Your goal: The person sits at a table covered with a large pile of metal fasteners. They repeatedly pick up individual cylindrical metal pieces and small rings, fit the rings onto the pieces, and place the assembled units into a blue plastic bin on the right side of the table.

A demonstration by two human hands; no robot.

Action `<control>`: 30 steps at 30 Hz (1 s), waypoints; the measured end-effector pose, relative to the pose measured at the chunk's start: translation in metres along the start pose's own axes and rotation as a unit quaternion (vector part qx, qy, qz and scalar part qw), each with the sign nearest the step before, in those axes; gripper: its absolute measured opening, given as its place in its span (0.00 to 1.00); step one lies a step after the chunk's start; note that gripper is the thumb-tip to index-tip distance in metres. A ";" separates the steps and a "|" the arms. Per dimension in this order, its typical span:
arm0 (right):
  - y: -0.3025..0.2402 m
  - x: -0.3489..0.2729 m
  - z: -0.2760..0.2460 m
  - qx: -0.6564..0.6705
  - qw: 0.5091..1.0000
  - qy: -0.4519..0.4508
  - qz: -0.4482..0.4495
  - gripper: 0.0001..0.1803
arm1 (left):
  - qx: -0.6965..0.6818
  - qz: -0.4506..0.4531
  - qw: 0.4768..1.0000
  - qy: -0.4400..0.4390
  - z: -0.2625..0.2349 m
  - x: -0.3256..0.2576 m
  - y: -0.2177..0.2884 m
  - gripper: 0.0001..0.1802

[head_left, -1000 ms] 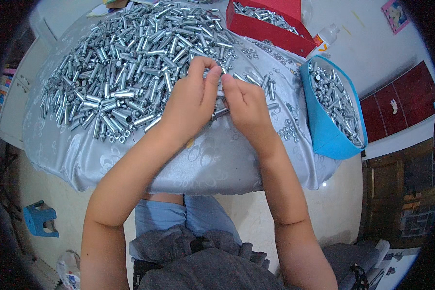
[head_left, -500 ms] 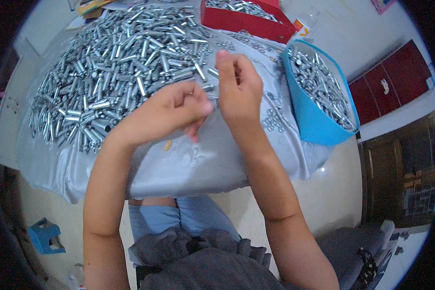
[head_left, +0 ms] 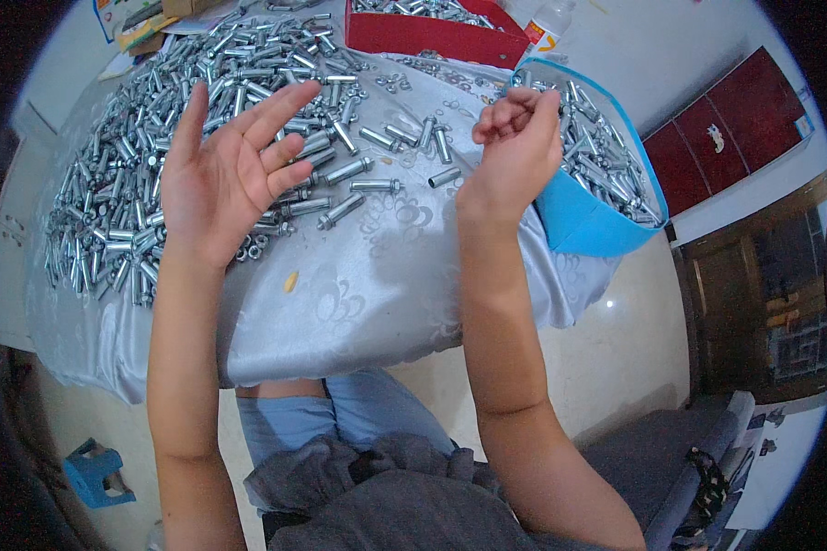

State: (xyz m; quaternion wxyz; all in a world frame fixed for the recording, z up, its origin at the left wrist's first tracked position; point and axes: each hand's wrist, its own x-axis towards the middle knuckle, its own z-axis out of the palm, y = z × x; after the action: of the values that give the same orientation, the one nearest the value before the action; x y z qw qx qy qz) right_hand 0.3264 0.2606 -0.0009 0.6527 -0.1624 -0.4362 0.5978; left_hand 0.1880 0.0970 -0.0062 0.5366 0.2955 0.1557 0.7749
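A large heap of silvery sleeve anchor bolts (head_left: 110, 188) covers the left of the cloth-covered table. My left hand (head_left: 220, 174) is over the heap's near right edge, palm up, fingers spread, with nothing in it. Toward the right, my right hand (head_left: 515, 151) is raised beside the light blue bin (head_left: 597, 220), which is full of the same bolts. Its fingers are curled in, and whatever they hold is hidden. Between the hands lie several loose bolts (head_left: 372, 186) and a short metal sleeve (head_left: 445, 177).
Beyond the heap stands a red box (head_left: 423, 37) with more bolts, next to a clear bottle (head_left: 549, 23). Small washers (head_left: 392, 83) are scattered on the cloth. A yellow bit (head_left: 290, 281) lies near the front edge. A blue stool (head_left: 99, 473) stands on the floor at left.
My hands have moved apart: the left went left and opened palm up, the right went right toward the blue bin. Loose bolts now show between them. The view has shifted slightly.
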 end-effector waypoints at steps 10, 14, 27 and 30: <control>0.025 0.011 -0.029 -0.568 0.792 -0.224 -0.013 0.07 | 0.001 0.025 0.995 0.094 -0.007 -0.004 0.006 0.31; 0.024 0.009 -0.036 -0.615 0.721 -0.308 0.088 0.09 | 0.004 0.033 0.993 0.111 -0.011 -0.004 0.008 0.28; 0.022 0.003 -0.034 -0.589 0.719 -0.362 0.064 0.16 | 0.322 0.027 0.897 0.302 -0.003 -0.001 -0.010 0.17; 0.027 0.001 -0.027 -0.532 0.767 -0.359 0.013 0.16 | 0.446 0.145 0.837 0.283 -0.007 0.001 -0.019 0.13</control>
State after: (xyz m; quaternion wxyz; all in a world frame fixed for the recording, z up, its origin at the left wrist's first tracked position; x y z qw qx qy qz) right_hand 0.3298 0.2760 -0.0356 0.2499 -0.2630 -0.8847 0.2928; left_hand 0.1973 0.1055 -0.0222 0.1609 0.2893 0.5849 0.7404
